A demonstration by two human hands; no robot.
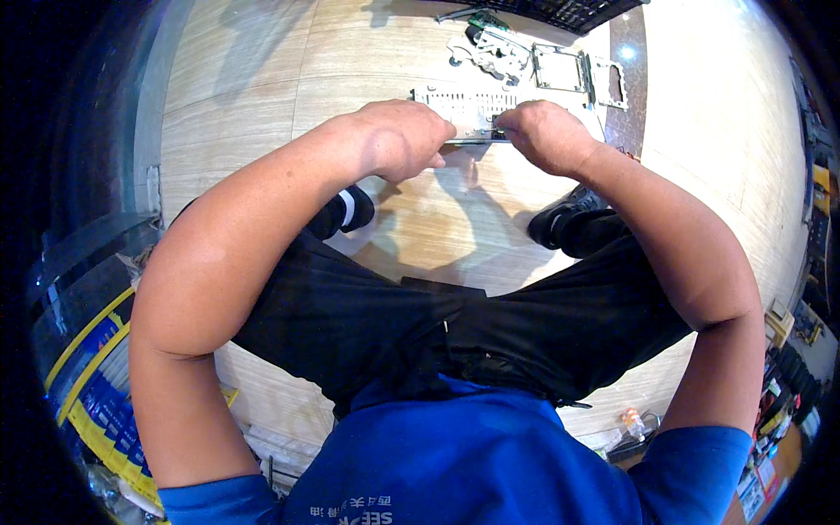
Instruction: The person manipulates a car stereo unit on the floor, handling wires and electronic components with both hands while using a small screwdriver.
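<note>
A flat silvery metal panel (pixel 468 109) with rows of slots is held low over the tiled floor, between my feet and the loose parts beyond. My left hand (pixel 404 138) grips its left end, the fingers curled around the near edge and partly hidden. At the right end, my right hand (pixel 549 136) is closed, with thumb and fingertips pinched against a small dark part (pixel 499 128) on the panel. Whatever sits between those fingertips is too small to make out.
Beyond the panel lie white metal brackets (pixel 499 57), a rectangular metal frame (pixel 560 68) and a small green circuit board (pixel 486 21). A black plastic crate (pixel 560 10) stands at the far edge. Blue and yellow packages (pixel 109 420) are at the lower left.
</note>
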